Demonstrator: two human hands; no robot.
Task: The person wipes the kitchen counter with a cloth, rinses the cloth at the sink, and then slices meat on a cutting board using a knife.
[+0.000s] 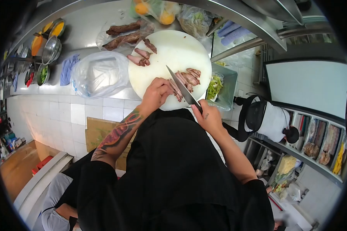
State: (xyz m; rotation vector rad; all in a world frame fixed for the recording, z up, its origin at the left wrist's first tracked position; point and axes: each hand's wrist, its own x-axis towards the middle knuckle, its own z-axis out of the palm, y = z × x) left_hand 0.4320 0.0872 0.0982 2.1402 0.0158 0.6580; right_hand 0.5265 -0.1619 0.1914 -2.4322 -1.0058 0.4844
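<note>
A round white cutting board (167,48) lies on the steel counter in front of me. My right hand (208,115) is wrapped round the handle of a kitchen knife (184,87), whose blade slants up and left over the board. Sliced meat (189,77) lies to the right of the blade. On its left, my left hand (157,92) has its fingers bent and pressed onto a piece of meat (175,90) beside the blade. Larger meat chunks (139,59) rest at the board's upper left.
Left of the board sits a plastic-lined container (100,75); behind it, long dark meat pieces (121,40) lie on plastic. Metal bowls (51,50) and a blue cloth (69,69) stand further left. A bin with greens (215,85) is at right. Another person (270,121) bends at far right.
</note>
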